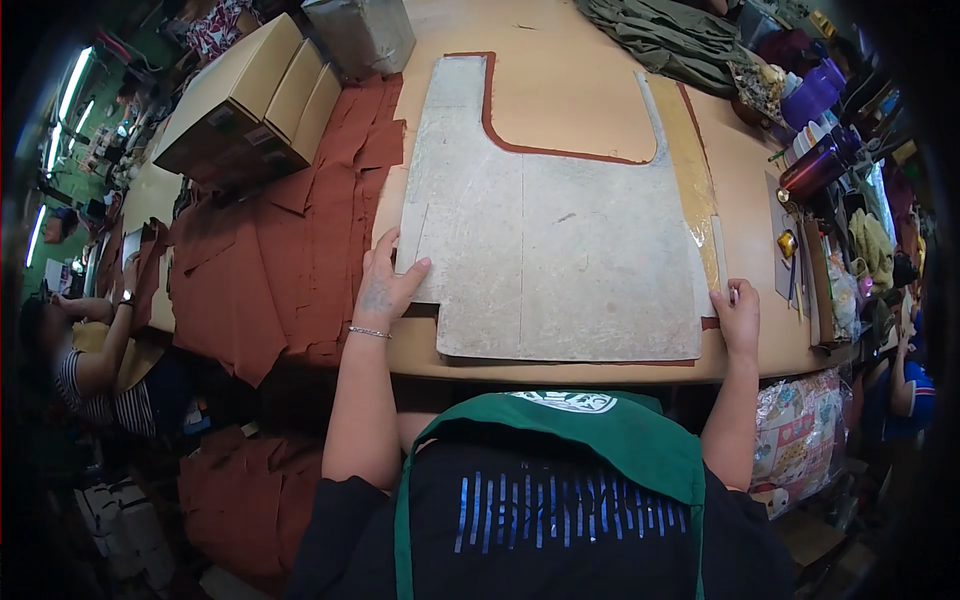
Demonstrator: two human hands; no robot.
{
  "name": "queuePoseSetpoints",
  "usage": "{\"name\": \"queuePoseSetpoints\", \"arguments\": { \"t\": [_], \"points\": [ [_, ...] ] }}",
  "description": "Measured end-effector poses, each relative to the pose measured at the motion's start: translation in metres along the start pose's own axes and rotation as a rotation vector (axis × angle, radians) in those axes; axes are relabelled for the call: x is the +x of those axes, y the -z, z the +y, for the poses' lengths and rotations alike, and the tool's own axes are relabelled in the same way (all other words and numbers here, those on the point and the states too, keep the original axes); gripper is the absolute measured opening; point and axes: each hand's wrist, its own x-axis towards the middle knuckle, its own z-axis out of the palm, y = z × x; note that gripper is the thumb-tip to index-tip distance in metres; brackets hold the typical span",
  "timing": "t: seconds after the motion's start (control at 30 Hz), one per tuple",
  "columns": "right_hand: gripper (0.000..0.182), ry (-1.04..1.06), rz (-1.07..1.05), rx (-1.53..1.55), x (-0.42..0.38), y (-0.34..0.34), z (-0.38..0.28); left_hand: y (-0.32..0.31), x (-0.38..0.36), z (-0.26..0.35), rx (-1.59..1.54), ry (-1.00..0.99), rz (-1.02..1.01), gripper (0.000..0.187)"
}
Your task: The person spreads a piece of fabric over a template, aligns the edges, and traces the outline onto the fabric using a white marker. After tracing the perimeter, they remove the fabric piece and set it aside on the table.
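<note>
A large whitish pattern template [570, 260], U-shaped with a wide notch at its far side, lies flat on the table. Reddish-brown fabric [570, 154] shows as a narrow border along its notch and near edge. A yellowish taped strip [698, 190] runs down its right arm. My left hand [385, 288] grips the template's left edge, thumb on top and fingers along the side. At the lower right edge, my right hand [738, 312] has its fingers curled at the template's border. A small pale spot shows between those fingers, too small to name.
Reddish-brown fabric pieces [270, 260] are heaped at the left, beside cardboard boxes [250, 100] and a grey block-like container [362, 35]. Dark green cloth [665, 40] lies at the far right. A tumbler [820, 165] and tools line the right edge. Another person [100, 365] sits at the left.
</note>
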Motion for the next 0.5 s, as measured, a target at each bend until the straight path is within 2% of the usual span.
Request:
{"name": "queuePoseSetpoints", "arguments": {
  "t": [0.2, 0.5],
  "points": [
    [0.033, 0.031, 0.016, 0.037, -0.001, -0.002, 0.003, -0.007, 0.0, 0.006, 0.246, 0.022, 0.033, 0.064],
    [0.033, 0.052, 0.034, 0.055, -0.002, -0.003, 0.005, -0.012, -0.001, -0.003, 0.317, -0.113, 0.113, 0.056]
  ]
}}
